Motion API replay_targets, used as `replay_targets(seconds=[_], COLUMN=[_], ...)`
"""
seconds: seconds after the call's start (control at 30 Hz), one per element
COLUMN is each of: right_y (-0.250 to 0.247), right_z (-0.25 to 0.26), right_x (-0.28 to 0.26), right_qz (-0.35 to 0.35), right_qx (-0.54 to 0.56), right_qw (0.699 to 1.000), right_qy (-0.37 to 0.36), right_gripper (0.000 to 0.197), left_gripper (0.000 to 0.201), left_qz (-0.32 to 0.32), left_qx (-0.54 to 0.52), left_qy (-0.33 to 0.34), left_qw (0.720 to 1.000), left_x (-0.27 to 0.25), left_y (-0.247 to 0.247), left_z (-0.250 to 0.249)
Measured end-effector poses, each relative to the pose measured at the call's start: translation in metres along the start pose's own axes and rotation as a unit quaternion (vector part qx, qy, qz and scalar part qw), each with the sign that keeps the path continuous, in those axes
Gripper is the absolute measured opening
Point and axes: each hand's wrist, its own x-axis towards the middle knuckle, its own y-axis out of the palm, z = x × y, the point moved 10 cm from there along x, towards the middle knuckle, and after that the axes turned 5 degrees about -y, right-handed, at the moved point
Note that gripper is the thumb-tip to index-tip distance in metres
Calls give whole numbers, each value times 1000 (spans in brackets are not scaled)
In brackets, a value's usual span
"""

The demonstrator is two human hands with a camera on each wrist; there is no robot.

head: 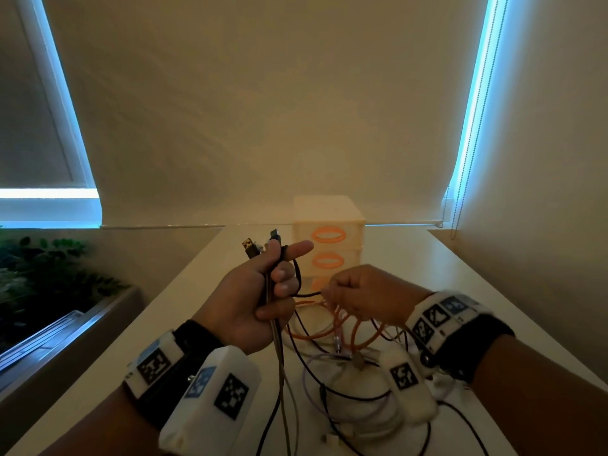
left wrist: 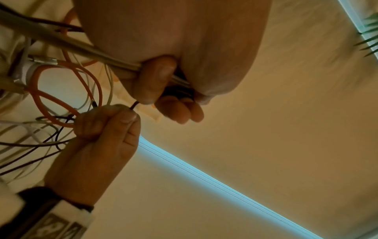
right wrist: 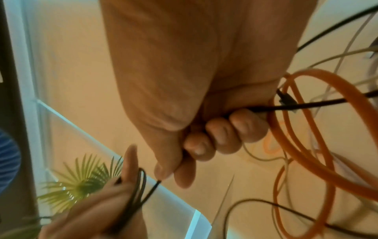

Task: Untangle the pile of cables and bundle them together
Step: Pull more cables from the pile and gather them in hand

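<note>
Head view shows our left hand (head: 253, 301) raised above the middle of the surface (head: 493, 291), its fingers (head: 283, 284) curled round a few gathered cables (head: 279, 350) whose plugs (head: 251, 248) stick up past the thumb. A black cable (head: 297, 274) is looped over the outstretched index finger and runs across to our right hand (head: 362, 296), which is closed in a fist, pinching that same black cable between thumb and forefinger; the right wrist view shows it passing on through the curled fingers.

We judge the job to be well short of half done. A handful of ends are collected in the left hand, but the pile (head: 345, 366) below both hands remains tangled near the front edge: orange cable (head: 316, 334) in loops, with white, purple and dark strands crossing it. Nothing is tied yet. Drawers (head: 329, 238) stand at the far edge.

Left to do: draw the black cable free, then separate the orange and pale ones, then bind the lot.
</note>
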Motion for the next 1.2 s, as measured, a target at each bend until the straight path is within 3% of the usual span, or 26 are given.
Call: replay_targets(seconds=[0.4, 0.67, 0.73, 0.87, 0.97, 1.2], right_y=[-20, -29, -27, 8, 26, 36], right_z=[7, 23, 36, 62, 59, -5], right_x=[15, 16, 13, 1, -7, -15], right_qz=[11, -60, -72, -4, -26, 6], right_qx=[70, 83, 81, 38, -4, 82], right_qw=[990, 982, 985, 999, 1000, 996], right_qy=[123, 158, 134, 39, 3, 37], right_gripper=[39, 33, 27, 29, 22, 27], left_gripper=[47, 46, 43, 43, 47, 48], left_qz=[30, 9, -30, -88, -98, -83], left_qx=[194, 285, 267, 172, 89, 35], left_qy=[-21, -39, -32, 2, 8, 18], left_qw=[980, 958, 963, 981, 991, 996], left_x=[3, 1, 1, 10, 16, 7], left_y=[4, 5, -1, -17, -20, -11], left_z=[14, 19, 15, 9, 9, 0])
